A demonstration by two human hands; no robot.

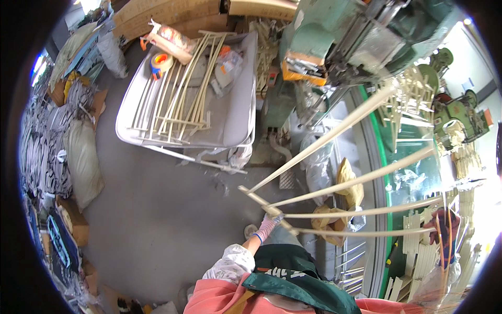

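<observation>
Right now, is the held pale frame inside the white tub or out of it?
Out: the left hand grips the pale frame by its crossbar, and its slats run right, away from the white tub.

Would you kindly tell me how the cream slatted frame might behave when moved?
The frame is probably light for its size, being mostly gaps. Its long, thin slats may flex, and it could feel unwieldy, since they reach far beyond the crossbar.
</observation>
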